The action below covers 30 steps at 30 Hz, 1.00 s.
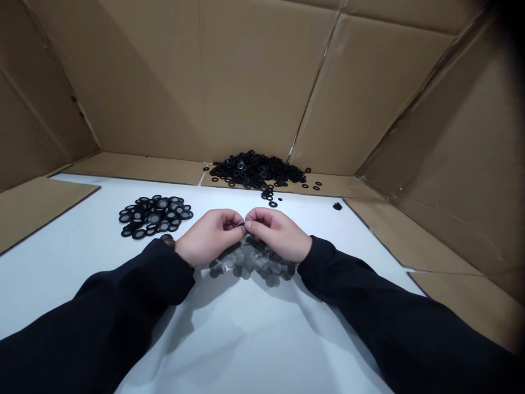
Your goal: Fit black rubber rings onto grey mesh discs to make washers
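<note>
My left hand [213, 235] and my right hand [279, 232] meet fingertip to fingertip at the middle of the white table. Between them they pinch a small black ring [243, 224], mostly hidden by the fingers. Under and just in front of my hands lies a spread of thin grey translucent discs [262, 261]. To the left of my left hand sits a pile of black rings with grey centres [153, 218]. Beyond my hands, against the cardboard, is a large heap of plain black rings [254, 169].
Cardboard walls [262, 76] enclose the white table [246, 339] at the back and sides, with cardboard strips [135, 167] along its edges. A small black piece [337, 206] lies at the right. A loose black ring [273, 204] lies just beyond my right hand.
</note>
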Available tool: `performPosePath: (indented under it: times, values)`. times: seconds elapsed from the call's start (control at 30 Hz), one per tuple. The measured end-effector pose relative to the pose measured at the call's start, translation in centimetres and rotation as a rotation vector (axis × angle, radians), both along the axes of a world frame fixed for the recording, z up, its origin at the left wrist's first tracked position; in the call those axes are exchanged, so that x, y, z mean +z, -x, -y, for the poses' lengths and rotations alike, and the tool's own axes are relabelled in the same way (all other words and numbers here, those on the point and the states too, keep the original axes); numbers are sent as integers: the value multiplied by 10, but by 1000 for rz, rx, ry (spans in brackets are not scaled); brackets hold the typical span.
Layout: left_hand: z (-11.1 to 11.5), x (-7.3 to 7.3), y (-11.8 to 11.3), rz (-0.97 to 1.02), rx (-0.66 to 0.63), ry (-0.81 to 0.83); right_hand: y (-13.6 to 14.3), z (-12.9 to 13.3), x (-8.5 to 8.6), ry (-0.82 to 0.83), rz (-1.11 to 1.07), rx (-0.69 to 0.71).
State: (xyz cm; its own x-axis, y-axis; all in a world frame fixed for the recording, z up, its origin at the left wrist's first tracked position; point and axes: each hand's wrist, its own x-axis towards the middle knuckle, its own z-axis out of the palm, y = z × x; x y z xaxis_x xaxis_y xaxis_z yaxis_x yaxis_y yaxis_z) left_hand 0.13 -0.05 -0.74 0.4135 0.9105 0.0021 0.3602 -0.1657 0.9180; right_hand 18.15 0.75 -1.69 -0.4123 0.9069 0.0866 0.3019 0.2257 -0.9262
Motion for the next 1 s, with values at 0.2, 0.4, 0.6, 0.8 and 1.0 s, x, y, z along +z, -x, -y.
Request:
performPosePath:
  times: [0.2,0.4,0.6,0.8,1.0]
  values:
    - [0,-1,0,47,-6,42,-1,-1,-2,27,-41,32]
    - [3,2,-3,103,46,18,1,-1,-5,-6,-75,12]
    - [2,0,-5,185,95,-13,3,1,-5,21,-149,-16]
    - [2,2,-2,10,72,-57,-2,-1,-5,-69,-57,11]
    - [1,1,-3,33,55,-46,-2,0,-2,-209,99,32]
